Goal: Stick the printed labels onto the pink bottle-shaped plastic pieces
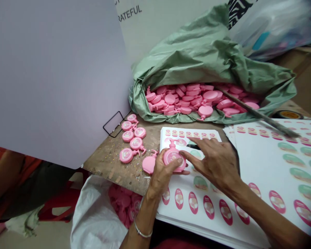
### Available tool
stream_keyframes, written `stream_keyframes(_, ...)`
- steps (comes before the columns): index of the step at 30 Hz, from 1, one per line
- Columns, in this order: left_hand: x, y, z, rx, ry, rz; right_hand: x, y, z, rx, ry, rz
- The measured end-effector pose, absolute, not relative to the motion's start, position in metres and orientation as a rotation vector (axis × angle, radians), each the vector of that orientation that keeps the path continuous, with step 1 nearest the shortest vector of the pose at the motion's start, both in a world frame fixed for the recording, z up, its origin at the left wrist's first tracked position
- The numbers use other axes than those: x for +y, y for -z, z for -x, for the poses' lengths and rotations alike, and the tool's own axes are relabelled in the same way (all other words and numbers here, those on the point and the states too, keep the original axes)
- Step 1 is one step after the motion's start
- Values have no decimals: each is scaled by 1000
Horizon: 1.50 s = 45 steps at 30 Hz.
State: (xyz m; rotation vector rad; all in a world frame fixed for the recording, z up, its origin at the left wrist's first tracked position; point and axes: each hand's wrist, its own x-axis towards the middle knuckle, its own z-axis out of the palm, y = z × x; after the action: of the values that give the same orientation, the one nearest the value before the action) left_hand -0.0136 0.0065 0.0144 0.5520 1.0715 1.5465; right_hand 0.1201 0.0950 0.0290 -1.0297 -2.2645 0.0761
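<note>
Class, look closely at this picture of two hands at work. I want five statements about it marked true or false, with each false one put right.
1. The left hand holds a pink bottle. True.

2. The green sack is tied shut. False: its mouth is open, with many pink bottles showing.

3. A bracelet is on the left wrist. True.

4. The right hand grips the green sack. False: it is above the printed sheets, close by the pink bottle in the left hand.

5. Several bottles lie on the table, left of the held one in the picture. True.
</note>
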Motion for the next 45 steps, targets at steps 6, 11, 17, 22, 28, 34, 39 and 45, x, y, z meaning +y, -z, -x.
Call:
stream_keyframes(6, -17, -11, 16, 1096, -1333, -679, 112, -3, -115, -2269, -540, 852)
stream_keyframes(11, -38, -2, 38, 1874, -1314, -1008, 127, 29, -110, -2258, -548, 1008)
stream_keyframes(17, -34, 26, 77, 2578, -1144, -1321, 119, 39, -86, -2575, -415, 750)
stream_keyframes(22, -42, 40, 108, 2705, -1203, -1356, 142, 45, -89, -2540, 60, 864)
stream_keyframes(28, -74, 59, 130, 2767, -1510, -1230, 140, 42, -98, -2503, 248, 802)
stream_keyframes(34, -80, 88, 140, 2788, -1767, -937, 88, 39, -53, -2446, -9, 288)
stream_keyframes(39, -78, 99, 136, 2704, -1916, -773, 67, 61, -18, -2479, -10, 160)
stream_keyframes(45, -70, 68, 163, 2593, -1804, -711, 131, 110, 26, -2601, -11, 381)
